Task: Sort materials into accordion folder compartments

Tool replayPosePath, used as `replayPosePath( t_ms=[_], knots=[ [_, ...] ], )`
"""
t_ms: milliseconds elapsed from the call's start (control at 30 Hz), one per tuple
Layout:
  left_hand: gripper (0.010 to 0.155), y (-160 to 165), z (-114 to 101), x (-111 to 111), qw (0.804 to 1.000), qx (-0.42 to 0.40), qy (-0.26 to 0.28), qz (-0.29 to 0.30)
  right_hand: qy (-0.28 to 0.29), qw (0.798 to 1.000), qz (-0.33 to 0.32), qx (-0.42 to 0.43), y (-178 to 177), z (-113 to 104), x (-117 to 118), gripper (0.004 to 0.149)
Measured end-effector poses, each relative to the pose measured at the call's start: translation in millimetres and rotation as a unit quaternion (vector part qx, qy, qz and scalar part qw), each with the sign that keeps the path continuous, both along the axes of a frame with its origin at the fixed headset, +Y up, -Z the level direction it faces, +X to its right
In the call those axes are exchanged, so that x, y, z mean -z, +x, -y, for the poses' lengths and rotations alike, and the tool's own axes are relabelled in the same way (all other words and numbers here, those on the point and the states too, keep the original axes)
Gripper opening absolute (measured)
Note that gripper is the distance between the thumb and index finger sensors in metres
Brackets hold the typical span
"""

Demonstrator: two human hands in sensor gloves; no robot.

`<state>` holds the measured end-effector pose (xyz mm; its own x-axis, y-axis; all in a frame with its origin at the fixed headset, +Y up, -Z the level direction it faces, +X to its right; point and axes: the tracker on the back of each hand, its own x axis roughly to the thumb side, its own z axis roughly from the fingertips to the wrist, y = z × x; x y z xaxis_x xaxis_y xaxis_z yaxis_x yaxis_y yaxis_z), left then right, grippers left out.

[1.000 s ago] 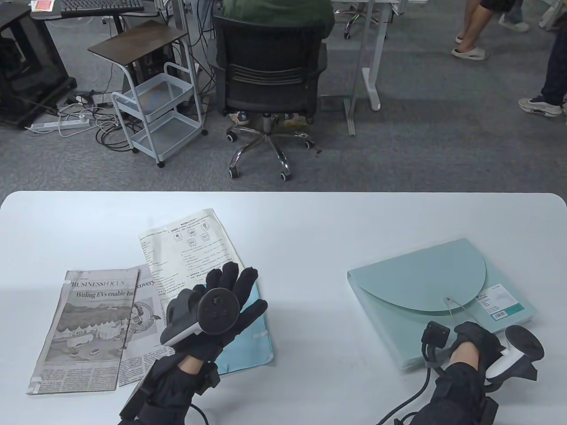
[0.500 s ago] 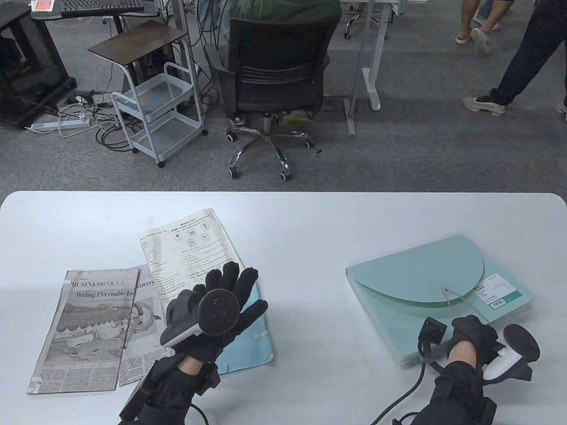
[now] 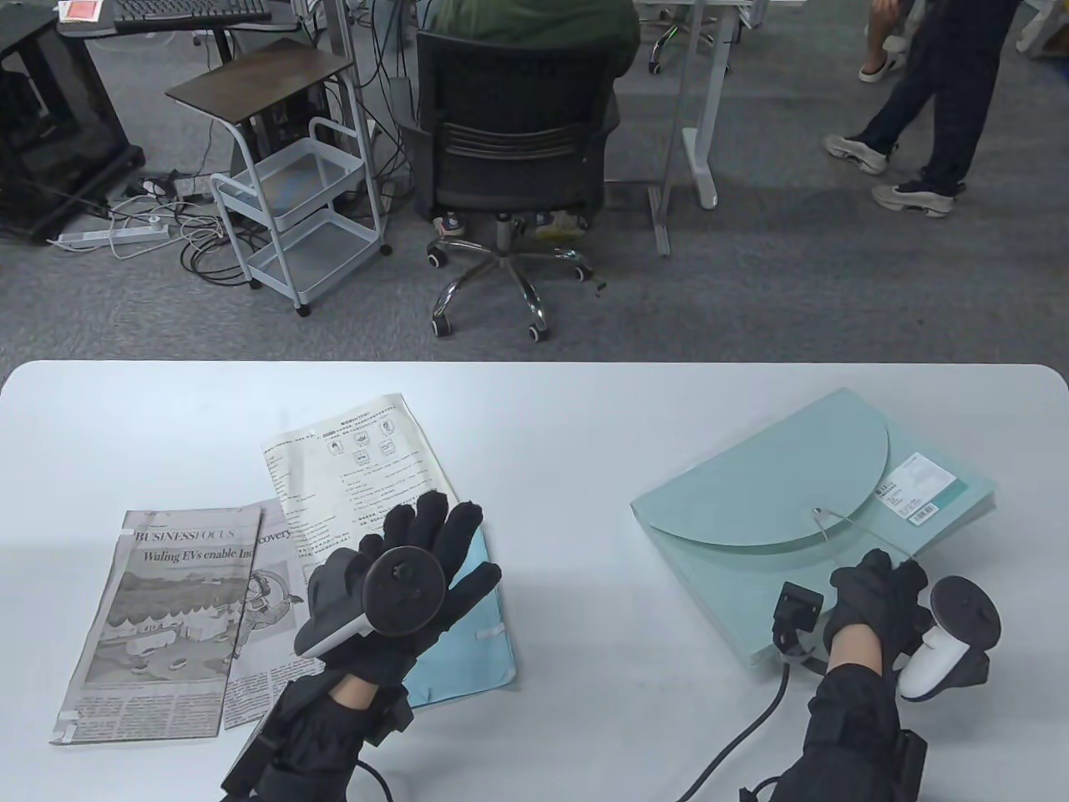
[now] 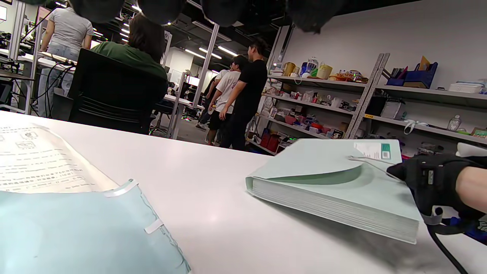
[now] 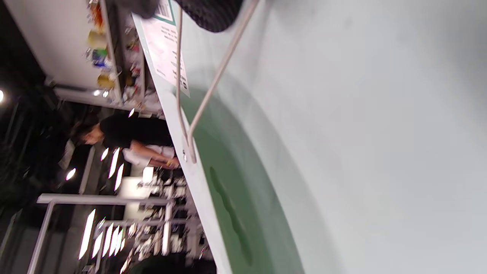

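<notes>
Accordion folder (image 3: 802,518) in pale green plastic, its rounded flap down, lies closed on the white table (image 3: 568,418) in the table view, its near edge under the right hand (image 3: 877,606), whose fingers curl around the thin elastic closure cord (image 3: 839,520) running from the flap's rivet. Well off to that hand's left, the left hand (image 3: 409,585) lies flat, fingers spread, on a light blue plastic document sleeve (image 3: 463,652); a printed worksheet (image 3: 355,476) lies just beyond those fingers, and a folded black-and-white newspaper (image 3: 159,618) lies further left. From the left wrist view, the folder (image 4: 327,182) shows its stacked pleats edge-on, its corner lifted slightly off the table, the flap unopened, the right hand (image 4: 430,182) at the cord. The right wrist view, turned on its side, shows the cord (image 5: 213,76) stretched taut from the rivet up to a dark fingertip (image 5: 211,13). Sorting appears barely begun: unfastening is under way, while every sheet waits outside the compartments.
</notes>
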<state>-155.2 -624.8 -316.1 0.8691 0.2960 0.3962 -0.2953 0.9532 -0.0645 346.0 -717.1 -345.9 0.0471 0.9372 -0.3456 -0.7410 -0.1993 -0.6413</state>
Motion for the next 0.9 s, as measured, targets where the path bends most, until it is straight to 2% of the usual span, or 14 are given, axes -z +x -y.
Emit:
replayPosePath(
  t_ms=[167, 367, 600, 900],
  knots=[
    [0.073, -0.3, -0.7, -0.3, 1.000, 0.002, 0.001, -0.002, 0.029, 0.995, -0.092, 0.007, -10.3, -22.7, 18.0, 0.051],
    [0.072, -3.3, -3.4, -0.2, 1.000, 0.004, 0.002, -0.014, 0.055, 0.968, -0.244, 0.004, -25.1, -41.3, 40.2, 0.051],
    [0.072, -5.1, -3.6, 0.7, 1.000, 0.014, 0.007, -0.025, 0.064, 0.933, -0.353, 0.027, -37.0, -37.9, 56.4, 0.051],
    [0.073, -7.4, -3.9, 2.4, 0.999, 0.022, 0.009, -0.038, 0.022, 0.876, -0.477, 0.072, -41.6, -12.9, 65.4, 0.051]
  ],
)
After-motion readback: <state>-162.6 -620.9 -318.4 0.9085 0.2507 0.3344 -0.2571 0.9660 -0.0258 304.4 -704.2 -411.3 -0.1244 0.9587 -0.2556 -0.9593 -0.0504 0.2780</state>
